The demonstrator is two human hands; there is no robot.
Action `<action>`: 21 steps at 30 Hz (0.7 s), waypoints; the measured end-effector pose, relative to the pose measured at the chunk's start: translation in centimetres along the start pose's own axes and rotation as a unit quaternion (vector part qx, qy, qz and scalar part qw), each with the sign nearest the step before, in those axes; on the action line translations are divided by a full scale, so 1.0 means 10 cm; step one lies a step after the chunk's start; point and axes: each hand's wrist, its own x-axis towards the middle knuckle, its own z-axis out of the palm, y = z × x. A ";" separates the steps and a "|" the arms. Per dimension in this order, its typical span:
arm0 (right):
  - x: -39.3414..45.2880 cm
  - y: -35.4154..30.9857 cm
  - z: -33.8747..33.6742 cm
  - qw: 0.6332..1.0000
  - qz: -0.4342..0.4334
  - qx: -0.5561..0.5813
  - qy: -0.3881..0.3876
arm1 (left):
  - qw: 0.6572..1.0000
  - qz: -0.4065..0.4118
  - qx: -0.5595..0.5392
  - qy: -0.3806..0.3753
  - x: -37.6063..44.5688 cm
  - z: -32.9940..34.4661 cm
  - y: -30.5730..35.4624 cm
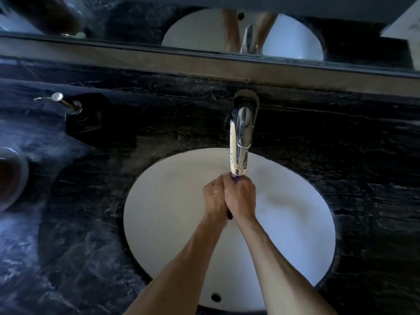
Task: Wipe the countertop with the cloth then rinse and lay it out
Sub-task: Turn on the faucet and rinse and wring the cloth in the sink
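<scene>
My left hand (214,196) and my right hand (241,196) are pressed together over the white oval sink (295,212), just under the spout of the chrome faucet (239,142). Both are closed around a dark purple cloth (235,178). Only a small tip of it shows above my fingers, and a dark end shows below between my wrists. The rest of the cloth is hidden inside my hands. The black marble countertop (91,223) surrounds the sink.
A black soap dispenser (79,117) with a chrome pump stands at the back left. A white cup (11,178) sits at the left edge. A mirror (204,30) runs along the back wall above a ledge.
</scene>
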 end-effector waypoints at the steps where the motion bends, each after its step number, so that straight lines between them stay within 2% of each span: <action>1: 0.03 0.00 0.01 1.000 0.013 -0.003 -0.014 | 1.000 0.000 -0.009 -0.001 -0.05 -0.02 0.01; 6: 0.10 0.01 0.01 0.996 0.067 0.038 -0.055 | 0.999 0.030 0.028 0.013 -0.15 -0.16 0.04; 8: 0.10 0.05 -0.09 0.995 0.078 0.028 -0.048 | 0.998 0.053 0.024 0.029 -0.15 -0.26 0.05; 10: 0.09 0.08 -0.25 0.997 0.066 -0.026 -0.036 | 0.998 0.058 0.026 0.024 -0.14 -0.41 0.05; 12: 0.07 0.11 -0.38 0.998 0.035 -0.031 -0.030 | 0.998 0.055 0.018 0.002 -0.12 -0.56 0.05; 16: -0.03 0.15 -0.48 1.000 0.012 0.024 -0.008 | 0.996 0.077 0.026 -0.030 -0.15 -0.77 0.07; 18: -0.07 0.21 -0.49 0.999 0.011 0.048 0.013 | 0.996 0.078 0.046 -0.009 -0.20 -0.81 0.09; 21: -0.16 0.26 -0.50 0.993 0.024 0.118 0.000 | 0.995 0.081 0.055 0.028 -0.30 -0.79 0.12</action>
